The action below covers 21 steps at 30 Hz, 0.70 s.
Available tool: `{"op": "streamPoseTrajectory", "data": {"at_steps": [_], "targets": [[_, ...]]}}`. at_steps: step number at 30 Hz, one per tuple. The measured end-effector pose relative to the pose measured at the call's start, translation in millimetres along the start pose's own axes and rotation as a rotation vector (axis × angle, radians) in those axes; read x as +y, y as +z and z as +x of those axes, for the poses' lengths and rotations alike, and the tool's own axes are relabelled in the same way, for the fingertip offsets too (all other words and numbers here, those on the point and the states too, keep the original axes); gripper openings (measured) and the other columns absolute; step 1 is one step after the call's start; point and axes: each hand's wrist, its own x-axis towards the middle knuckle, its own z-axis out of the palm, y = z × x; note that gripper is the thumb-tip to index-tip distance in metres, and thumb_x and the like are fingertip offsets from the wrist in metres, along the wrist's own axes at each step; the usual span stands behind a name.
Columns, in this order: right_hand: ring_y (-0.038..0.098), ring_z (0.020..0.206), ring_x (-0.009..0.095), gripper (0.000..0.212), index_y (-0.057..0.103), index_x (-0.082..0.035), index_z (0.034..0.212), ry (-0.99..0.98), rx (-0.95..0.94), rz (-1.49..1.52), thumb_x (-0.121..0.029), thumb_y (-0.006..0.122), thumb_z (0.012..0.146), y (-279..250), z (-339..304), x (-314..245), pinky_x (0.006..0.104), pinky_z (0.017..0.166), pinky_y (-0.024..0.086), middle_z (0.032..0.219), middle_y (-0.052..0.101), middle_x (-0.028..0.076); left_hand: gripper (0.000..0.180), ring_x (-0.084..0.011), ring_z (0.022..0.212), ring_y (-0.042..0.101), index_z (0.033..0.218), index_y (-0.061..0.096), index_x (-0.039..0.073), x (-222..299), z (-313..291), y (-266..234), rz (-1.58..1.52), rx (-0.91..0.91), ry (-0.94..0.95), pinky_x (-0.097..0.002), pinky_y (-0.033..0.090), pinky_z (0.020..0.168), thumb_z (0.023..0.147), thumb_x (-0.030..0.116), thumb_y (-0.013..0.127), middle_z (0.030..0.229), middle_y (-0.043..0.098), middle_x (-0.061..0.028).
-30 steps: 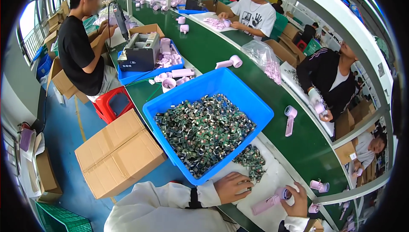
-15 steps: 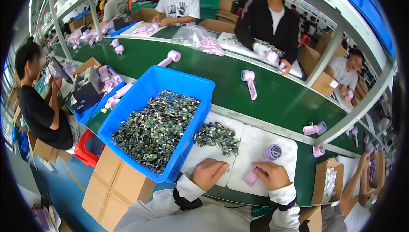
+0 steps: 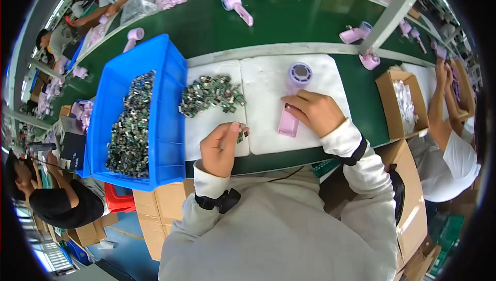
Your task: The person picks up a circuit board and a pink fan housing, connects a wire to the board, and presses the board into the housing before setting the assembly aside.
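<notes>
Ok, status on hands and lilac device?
Left hand pinching small circuit board; right hand across middle of lilac device. Device on white pad. Blue bin left, apart from device.

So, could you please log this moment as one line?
left hand: pinching small circuit board | right hand: at lilac handheld-fan housing | circuit-board pile: on white pad

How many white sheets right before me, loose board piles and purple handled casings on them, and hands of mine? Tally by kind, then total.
White sheets: 2
Loose board pile: 1
Purple handled casing: 1
Hands (left hand, right hand): 2
Total: 6
</notes>
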Motion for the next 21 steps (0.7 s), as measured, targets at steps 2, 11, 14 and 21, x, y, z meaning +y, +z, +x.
{"op": "streamPoseTrajectory", "data": {"at_steps": [2, 11, 14, 21], "targets": [[0.069, 0.081, 0.031, 0.021, 0.075, -0.008, 0.109, -0.080, 0.046, 0.019, -0.015, 0.071, 0.090, 5, -2, 6, 0.0381, 0.073, 0.057, 0.096, 0.069, 0.010, 0.026, -0.0192, 0.087, 0.070, 0.101, 0.068, -0.008, -1, 3, 9, -0.189, -0.035, 0.005, -0.0311, 0.055, 0.084, 0.107, 0.013, 0.055, 0.095, 0.074, -0.0133], [0.069, 0.075, 0.027, 0.016, 0.075, -0.006, 0.105, -0.080, -0.038, 0.413, -0.008, 0.074, 0.089, 7, -34, -17, 0.0358, 0.067, 0.056, 0.088, 0.069, 0.010, 0.018, -0.0205, 0.084, 0.072, 0.108, 0.064, -0.008, 1, -3, 26, -0.272, -0.167, -0.041, -0.0317, 0.057, 0.079, 0.105, 0.009, 0.059, 0.091, 0.073, -0.0132], [0.069, 0.071, 0.026, 0.015, 0.075, -0.005, 0.104, -0.027, 0.059, 0.459, -0.008, 0.074, 0.090, 16, -38, -22, 0.0347, 0.064, 0.055, 0.084, 0.070, 0.010, 0.014, -0.0179, 0.078, 0.071, 0.109, 0.060, -0.006, 5, -4, 29, -0.261, -0.221, -0.099, -0.0291, 0.057, 0.069, 0.099, 0.002, 0.066, 0.091, 0.071, -0.0129], [0.067, 0.061, 0.021, 0.019, 0.074, -0.005, 0.110, 0.063, 0.221, 0.436, -0.009, 0.074, 0.092, 33, -42, -24, 0.0312, 0.057, 0.052, 0.078, 0.070, 0.009, 0.023, -0.0104, 0.071, 0.067, 0.106, 0.059, -0.002, 5, -5, 34, -0.178, -0.286, -0.171, -0.0236, 0.054, 0.059, 0.091, -0.001, 0.077, 0.083, 0.069, -0.0075]]}}
